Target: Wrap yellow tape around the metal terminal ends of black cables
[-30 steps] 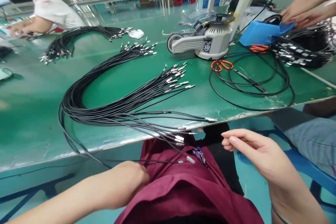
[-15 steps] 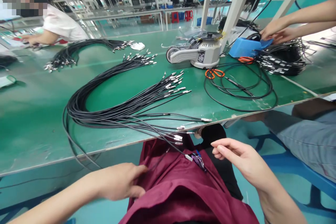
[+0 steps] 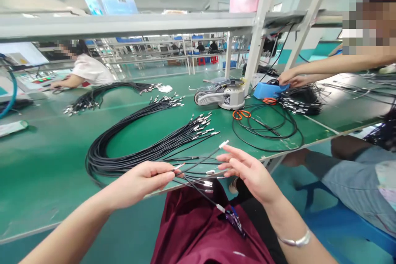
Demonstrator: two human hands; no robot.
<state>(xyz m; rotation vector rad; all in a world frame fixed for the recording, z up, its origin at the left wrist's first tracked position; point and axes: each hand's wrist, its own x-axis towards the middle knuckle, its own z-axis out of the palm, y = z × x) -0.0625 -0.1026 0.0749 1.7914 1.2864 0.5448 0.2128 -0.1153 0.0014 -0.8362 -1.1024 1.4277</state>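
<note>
My left hand [image 3: 142, 182] pinches a thin black cable [image 3: 202, 159] between thumb and fingers at the table's front edge. A slim pointed tip sticks out past those fingers. My right hand [image 3: 249, 173] is open, its fingers spread beside the cable's silver connector [image 3: 223, 144]; I cannot tell if it touches. Behind my hands lies a curved bundle of black cables [image 3: 123, 159] with silver ends. Several loose cable ends hang over the edge above my maroon apron [image 3: 192, 222]. One silver plug [image 3: 220, 208] lies against a purple object [image 3: 234, 222] on the apron.
A grey tape dispenser [image 3: 232, 98] stands behind orange-handled scissors [image 3: 241, 114] and a loose cable coil [image 3: 298, 132]. Another cable bundle [image 3: 83, 98] lies back left. A co-worker's hands [image 3: 291, 78] are at a blue holder [image 3: 267, 90] on the right. A shelf [image 3: 139, 24] crosses above.
Both hands have risen from beside the apron to the table edge. My left hand now holds a cable, and my right fingers have spread apart. The view has tilted up.
</note>
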